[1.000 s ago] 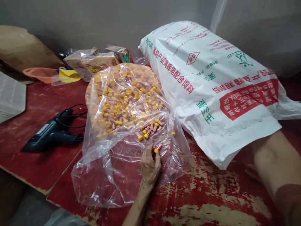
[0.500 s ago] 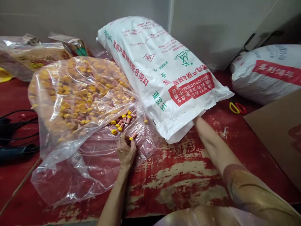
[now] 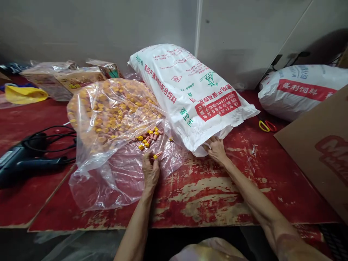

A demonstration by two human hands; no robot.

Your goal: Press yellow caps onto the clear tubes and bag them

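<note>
My left hand rests on the mouth of a clear plastic bag and pinches a small red tube with a yellow cap. The bag is full of several such yellow-capped tubes, and a few lie loose near its mouth. My right hand is at the open end of a white woven sack with red and green print. Its fingers reach just under the sack's edge and are partly hidden.
The table has a worn red top. A black power tool with its cord lies at the left. Boxes in plastic and a yellow bag sit behind. A second white sack, scissors and brown cardboard are at the right.
My right hand has come out from inside the white sack and now sits at its opening. My left hand keeps its hold on the tube. The camera has turned right and pulled back.
</note>
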